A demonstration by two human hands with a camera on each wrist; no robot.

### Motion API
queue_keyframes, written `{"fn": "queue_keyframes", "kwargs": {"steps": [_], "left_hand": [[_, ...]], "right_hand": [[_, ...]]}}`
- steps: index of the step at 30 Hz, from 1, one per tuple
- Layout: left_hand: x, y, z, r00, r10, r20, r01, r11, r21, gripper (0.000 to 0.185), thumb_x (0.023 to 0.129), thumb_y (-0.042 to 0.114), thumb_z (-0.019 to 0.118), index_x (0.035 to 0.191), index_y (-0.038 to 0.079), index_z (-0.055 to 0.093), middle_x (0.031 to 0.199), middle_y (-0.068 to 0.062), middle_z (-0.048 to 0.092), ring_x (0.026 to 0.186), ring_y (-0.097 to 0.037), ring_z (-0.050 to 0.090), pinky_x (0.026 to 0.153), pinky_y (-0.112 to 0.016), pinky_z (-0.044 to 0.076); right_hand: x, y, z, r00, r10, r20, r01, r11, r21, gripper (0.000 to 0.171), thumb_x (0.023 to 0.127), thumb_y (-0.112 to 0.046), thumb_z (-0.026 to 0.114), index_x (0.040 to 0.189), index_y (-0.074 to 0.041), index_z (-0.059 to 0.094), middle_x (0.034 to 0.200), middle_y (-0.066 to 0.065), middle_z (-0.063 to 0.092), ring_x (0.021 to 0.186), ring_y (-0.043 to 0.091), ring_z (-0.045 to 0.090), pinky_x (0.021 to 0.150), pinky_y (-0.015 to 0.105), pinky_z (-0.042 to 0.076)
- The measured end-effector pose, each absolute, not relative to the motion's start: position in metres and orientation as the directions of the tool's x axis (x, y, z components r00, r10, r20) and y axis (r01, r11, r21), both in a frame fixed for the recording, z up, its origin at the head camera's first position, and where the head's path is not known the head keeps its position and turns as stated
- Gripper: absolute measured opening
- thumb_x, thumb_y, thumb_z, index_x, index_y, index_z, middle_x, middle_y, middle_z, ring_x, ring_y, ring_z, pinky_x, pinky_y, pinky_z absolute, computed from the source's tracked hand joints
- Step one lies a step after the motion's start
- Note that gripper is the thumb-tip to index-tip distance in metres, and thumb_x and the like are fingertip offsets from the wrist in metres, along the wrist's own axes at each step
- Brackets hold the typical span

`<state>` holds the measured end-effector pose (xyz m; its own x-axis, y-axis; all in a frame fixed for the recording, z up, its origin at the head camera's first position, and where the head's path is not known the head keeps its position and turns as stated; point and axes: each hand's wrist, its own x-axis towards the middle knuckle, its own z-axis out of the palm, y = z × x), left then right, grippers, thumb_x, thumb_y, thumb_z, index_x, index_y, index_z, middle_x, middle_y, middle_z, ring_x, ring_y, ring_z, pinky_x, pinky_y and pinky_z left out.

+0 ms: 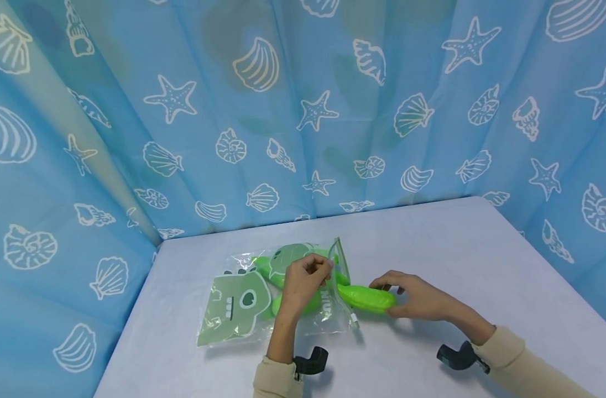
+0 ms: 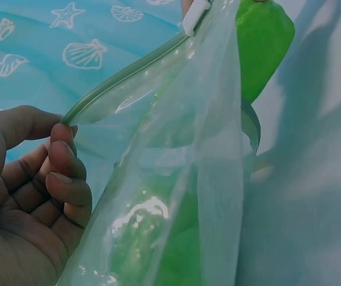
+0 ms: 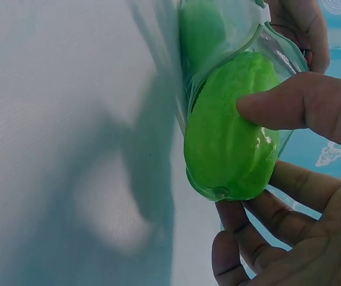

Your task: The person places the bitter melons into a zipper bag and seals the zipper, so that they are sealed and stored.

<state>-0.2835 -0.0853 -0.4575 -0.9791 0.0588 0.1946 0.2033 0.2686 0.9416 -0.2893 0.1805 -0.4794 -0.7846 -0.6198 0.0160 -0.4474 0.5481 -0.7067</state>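
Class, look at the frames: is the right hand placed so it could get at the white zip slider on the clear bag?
Probably yes. The right hand grips the green piece beside the bag's mouth, and the white slider lies uncovered just beside it. The left hand pinches the zip edge higher up, clear of the slider.

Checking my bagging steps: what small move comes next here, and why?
Probably the right hand pushes the green plastic piece further into the zip bag: it sits half through the mouth, which the left hand pinches open by the rim.
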Motion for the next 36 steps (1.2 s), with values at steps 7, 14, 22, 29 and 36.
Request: {"fn": "queue_keyframes", "kwargs": {"steps": [7,14,22,29,36], "left_hand": [[-0.282,-0.085,-0.457,-0.976,0.071,0.208,0.219,0.254,0.942,0.022,0.086,0.033,0.064,0.085,0.012,0.068,0.067,-0.002,0.062,0.058,-0.019,0.058,0.052,-0.029,0.047],[-0.283,-0.085,-0.459,-0.974,0.074,0.216,0.228,0.260,0.938,0.021,0.086,0.034,0.064,0.085,0.014,0.068,0.067,-0.002,0.062,0.057,-0.017,0.057,0.051,-0.028,0.046],[-0.283,-0.085,-0.459,-0.975,0.068,0.212,0.222,0.256,0.941,0.020,0.086,0.035,0.064,0.083,0.016,0.067,0.067,-0.003,0.063,0.057,-0.018,0.057,0.052,-0.028,0.047],[-0.281,-0.084,-0.454,-0.977,0.077,0.199,0.212,0.256,0.943,0.021,0.087,0.028,0.064,0.087,0.007,0.068,0.069,-0.010,0.063,0.059,-0.026,0.057,0.050,-0.025,0.043],[-0.262,-0.080,-0.425,-0.972,0.094,0.217,0.234,0.263,0.936,0.018,0.089,0.016,0.061,0.089,-0.002,0.066,0.071,-0.019,0.062,0.062,-0.037,0.057,0.050,-0.023,0.042]], "right_hand": [[-0.292,0.175,-0.480,-0.767,-0.640,0.053,-0.500,0.543,-0.675,0.050,0.073,-0.018,0.073,0.119,-0.029,0.056,0.115,-0.017,0.053,0.105,0.010,0.050,0.086,0.042,0.043],[-0.296,0.165,-0.480,-0.740,-0.668,0.083,-0.534,0.507,-0.677,0.051,0.074,-0.014,0.071,0.121,-0.024,0.056,0.115,-0.014,0.053,0.105,0.011,0.050,0.087,0.043,0.043],[-0.298,0.151,-0.479,-0.706,-0.700,0.111,-0.574,0.472,-0.669,0.052,0.074,-0.010,0.069,0.123,-0.018,0.056,0.118,-0.009,0.052,0.105,0.012,0.050,0.085,0.044,0.044],[-0.298,0.138,-0.478,-0.704,-0.699,0.128,-0.601,0.490,-0.631,0.050,0.076,-0.016,0.071,0.123,-0.020,0.056,0.123,-0.011,0.052,0.114,0.014,0.047,0.089,0.041,0.042],[-0.299,0.127,-0.479,-0.698,-0.700,0.154,-0.611,0.468,-0.638,0.048,0.077,-0.017,0.072,0.122,-0.018,0.056,0.124,-0.006,0.054,0.115,0.019,0.047,0.090,0.045,0.042]]}}
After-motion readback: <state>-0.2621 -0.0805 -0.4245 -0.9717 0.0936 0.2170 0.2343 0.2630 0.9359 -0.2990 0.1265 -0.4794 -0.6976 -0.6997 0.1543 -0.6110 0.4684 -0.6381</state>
